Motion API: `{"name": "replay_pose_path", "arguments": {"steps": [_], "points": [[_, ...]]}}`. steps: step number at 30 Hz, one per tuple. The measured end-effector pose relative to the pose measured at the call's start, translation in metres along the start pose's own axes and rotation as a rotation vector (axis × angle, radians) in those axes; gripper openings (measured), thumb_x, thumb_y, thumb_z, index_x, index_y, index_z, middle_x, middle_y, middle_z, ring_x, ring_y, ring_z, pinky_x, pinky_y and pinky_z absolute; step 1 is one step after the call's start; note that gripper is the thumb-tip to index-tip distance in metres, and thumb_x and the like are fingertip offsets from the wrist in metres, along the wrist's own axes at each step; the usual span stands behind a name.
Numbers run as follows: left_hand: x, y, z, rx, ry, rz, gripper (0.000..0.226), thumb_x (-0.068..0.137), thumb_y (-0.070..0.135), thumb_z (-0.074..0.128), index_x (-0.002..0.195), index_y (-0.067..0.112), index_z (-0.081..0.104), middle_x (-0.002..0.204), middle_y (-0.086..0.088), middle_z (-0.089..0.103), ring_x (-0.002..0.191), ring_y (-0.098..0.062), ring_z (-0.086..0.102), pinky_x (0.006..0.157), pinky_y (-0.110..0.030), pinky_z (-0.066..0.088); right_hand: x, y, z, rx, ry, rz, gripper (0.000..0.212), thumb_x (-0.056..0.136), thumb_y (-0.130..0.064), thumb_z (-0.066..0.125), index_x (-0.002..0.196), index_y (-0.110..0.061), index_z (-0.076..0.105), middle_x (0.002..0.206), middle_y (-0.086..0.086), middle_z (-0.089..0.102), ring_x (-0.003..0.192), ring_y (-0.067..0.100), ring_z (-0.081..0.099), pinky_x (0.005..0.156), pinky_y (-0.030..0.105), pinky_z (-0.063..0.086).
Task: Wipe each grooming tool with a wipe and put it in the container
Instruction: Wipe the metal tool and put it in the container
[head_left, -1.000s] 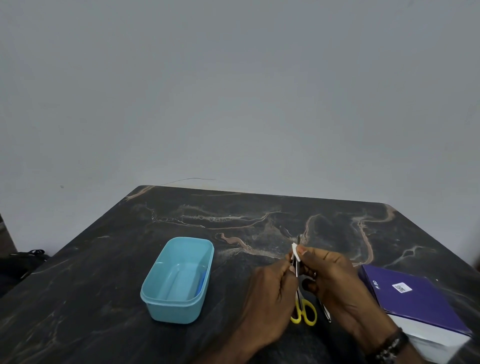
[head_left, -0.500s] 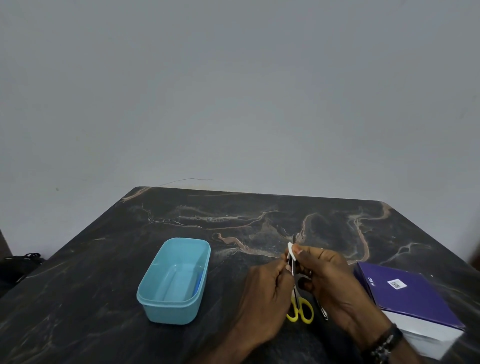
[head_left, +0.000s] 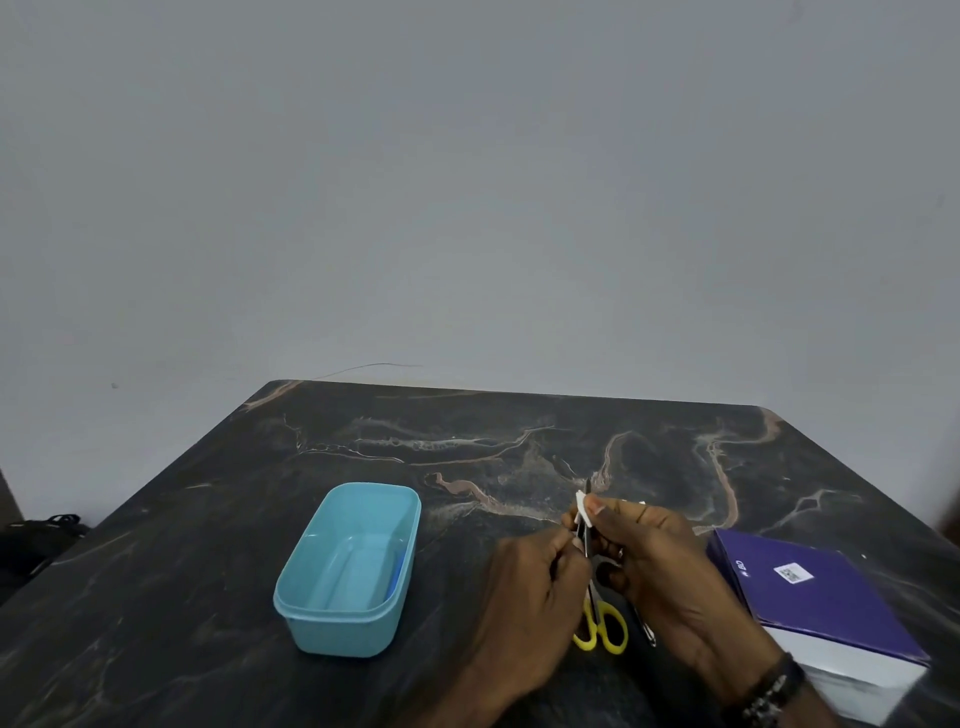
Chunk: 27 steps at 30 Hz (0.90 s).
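Observation:
Above the dark marble table (head_left: 467, 447), my left hand (head_left: 530, 597) grips the lower end of a thin dark metal grooming tool (head_left: 585, 538) that points up and away from me. My right hand (head_left: 660, 561) pinches a small white wipe (head_left: 582, 510) around the tool's upper part. A pair of yellow-handled scissors (head_left: 605, 631) lies on the table under my hands, partly hidden. A slim silver tool (head_left: 647, 631) lies just right of the scissors. The light blue container (head_left: 311, 613) stands to the left with a blue item (head_left: 394, 582) along its inner right side.
A purple and white box (head_left: 810, 597) lies at the right near the table's edge. A dark bag (head_left: 36, 535) sits on the floor beyond the table's left side. A plain grey wall rises behind the table.
My right hand slid the wipe slightly up along the tool. Both hands stayed over the scissors, and the view shifted a little.

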<state>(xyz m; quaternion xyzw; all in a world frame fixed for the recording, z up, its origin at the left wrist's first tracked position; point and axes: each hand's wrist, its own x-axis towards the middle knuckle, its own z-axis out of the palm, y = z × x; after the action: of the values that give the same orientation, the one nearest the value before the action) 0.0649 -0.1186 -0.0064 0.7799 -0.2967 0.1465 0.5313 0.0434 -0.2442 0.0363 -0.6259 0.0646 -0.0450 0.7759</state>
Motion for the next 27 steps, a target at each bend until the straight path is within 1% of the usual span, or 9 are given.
{"name": "replay_pose_path", "arguments": {"steps": [3,5,7,9,12,15,21,25,27], "points": [[0.000,-0.001,-0.002,0.032,-0.018,0.021,0.031,0.092,0.026,0.046,0.063,0.017,0.052,0.051,0.004,0.046,0.046,-0.009,0.045,0.045,-0.020,0.034,0.001,0.000,-0.001,0.010,0.019,-0.004,0.030,0.072,-0.024,0.067,0.077,0.005,0.072,0.067,0.017,0.067,0.054,0.020,0.061,0.052,0.028,0.049],[-0.001,0.000,-0.001,0.065,-0.062,0.023,0.030,0.091,0.030,0.045,0.067,0.014,0.054,0.053,0.001,0.051,0.048,-0.013,0.049,0.047,-0.032,0.043,0.003,0.001,-0.002,0.022,0.088,-0.017,0.027,0.069,-0.025,0.068,0.073,0.001,0.074,0.070,0.018,0.067,0.055,0.020,0.059,0.056,0.032,0.045],[-0.003,0.000,0.000,0.114,-0.075,0.037,0.029,0.088,0.034,0.044,0.068,0.014,0.051,0.054,0.000,0.052,0.049,-0.015,0.051,0.050,-0.039,0.044,0.005,0.002,-0.003,0.060,0.153,-0.032,0.020,0.072,-0.021,0.068,0.068,-0.003,0.075,0.072,0.016,0.067,0.050,0.016,0.056,0.050,0.027,0.042],[-0.004,0.002,0.001,0.129,-0.081,0.016,0.029,0.088,0.035,0.045,0.070,0.014,0.054,0.057,-0.002,0.056,0.050,-0.015,0.055,0.051,-0.039,0.046,0.006,0.002,-0.002,0.086,0.181,-0.049,0.018,0.076,-0.019,0.066,0.070,-0.004,0.074,0.072,0.012,0.070,0.048,0.013,0.054,0.044,0.023,0.043],[0.000,0.009,0.000,-0.232,-0.111,-0.207,0.029,0.095,0.026,0.049,0.075,0.011,0.064,0.066,-0.010,0.067,0.050,-0.020,0.062,0.047,-0.033,0.052,0.004,0.000,-0.001,0.089,0.166,-0.062,0.021,0.076,-0.022,0.065,0.079,-0.003,0.073,0.076,0.010,0.072,0.057,0.018,0.056,0.052,0.027,0.047],[0.004,0.013,-0.002,-0.545,-0.180,-0.390,0.026,0.099,0.015,0.050,0.082,0.006,0.066,0.067,-0.012,0.068,0.049,-0.023,0.062,0.046,-0.028,0.048,0.002,-0.001,-0.001,0.078,0.136,-0.065,0.023,0.072,-0.027,0.065,0.076,-0.005,0.074,0.078,0.014,0.065,0.060,0.023,0.054,0.052,0.030,0.045],[0.006,0.016,-0.004,-0.643,-0.190,-0.450,0.019,0.095,0.014,0.057,0.085,0.000,0.065,0.066,-0.012,0.069,0.049,-0.020,0.065,0.047,-0.027,0.050,0.006,0.001,-0.005,0.079,0.186,-0.116,0.021,0.084,-0.021,0.063,0.075,-0.008,0.077,0.087,0.015,0.064,0.069,0.018,0.054,0.059,0.030,0.043],[0.006,0.015,-0.003,-0.634,-0.191,-0.450,0.014,0.093,0.012,0.060,0.086,0.001,0.065,0.066,-0.011,0.069,0.049,-0.020,0.065,0.048,-0.027,0.050,0.009,0.003,-0.006,0.137,0.250,-0.143,0.021,0.090,-0.013,0.059,0.077,-0.008,0.074,0.073,0.006,0.068,0.050,0.005,0.049,0.041,0.016,0.037],[0.006,0.015,-0.004,-0.634,-0.189,-0.449,0.014,0.093,0.012,0.060,0.086,0.001,0.065,0.066,-0.012,0.070,0.050,-0.020,0.065,0.048,-0.027,0.050,0.009,0.002,-0.007,0.160,0.265,-0.138,0.018,0.091,-0.012,0.057,0.082,-0.006,0.072,0.066,0.003,0.067,0.047,0.005,0.048,0.038,0.014,0.035]]}}
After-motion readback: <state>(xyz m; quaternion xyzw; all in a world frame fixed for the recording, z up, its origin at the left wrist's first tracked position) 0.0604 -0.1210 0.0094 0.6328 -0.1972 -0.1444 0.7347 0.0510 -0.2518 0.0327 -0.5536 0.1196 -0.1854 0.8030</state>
